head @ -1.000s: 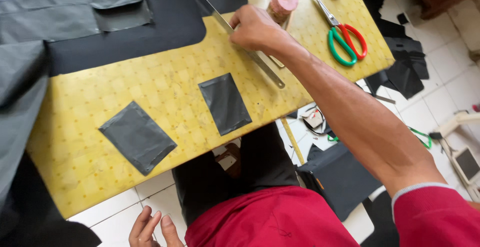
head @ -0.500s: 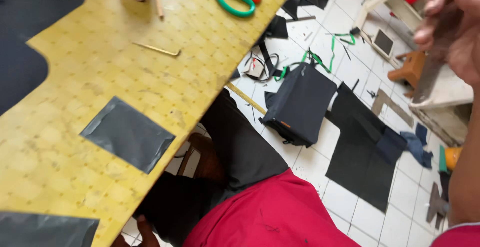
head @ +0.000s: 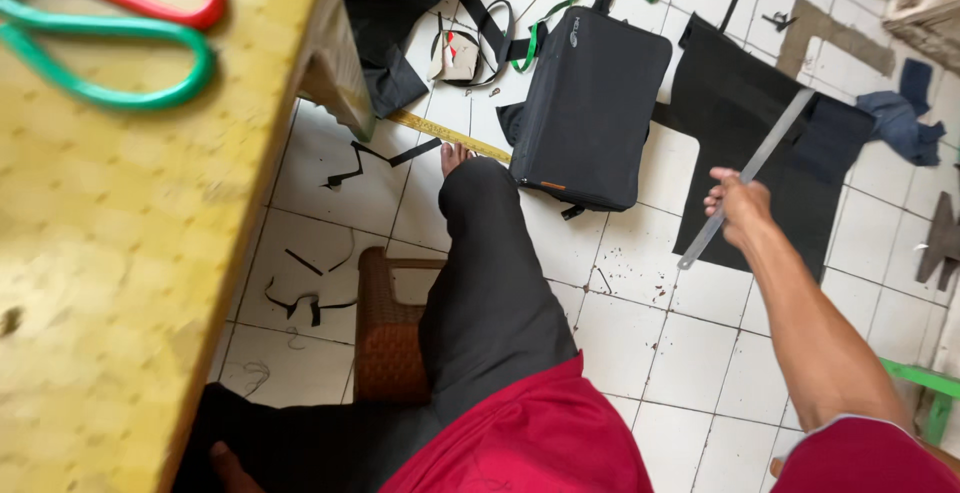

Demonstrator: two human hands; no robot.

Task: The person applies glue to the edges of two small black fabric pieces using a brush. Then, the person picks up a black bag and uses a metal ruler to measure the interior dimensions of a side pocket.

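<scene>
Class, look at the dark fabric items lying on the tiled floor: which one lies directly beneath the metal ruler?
The flat black fabric sheet right of the zipped dark bag. The ruler, held in the right hand, crosses over it; the other pieces lie clear.

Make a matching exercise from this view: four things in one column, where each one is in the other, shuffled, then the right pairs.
Things:
1. metal ruler
2. scissors
3. dark bag
4. wicker stool

Places:
A. flat on the white floor tiles
B. under the person's leg
C. in the right hand
D. on the yellow table

Pairs: 1-C, 2-D, 3-A, 4-B
</scene>
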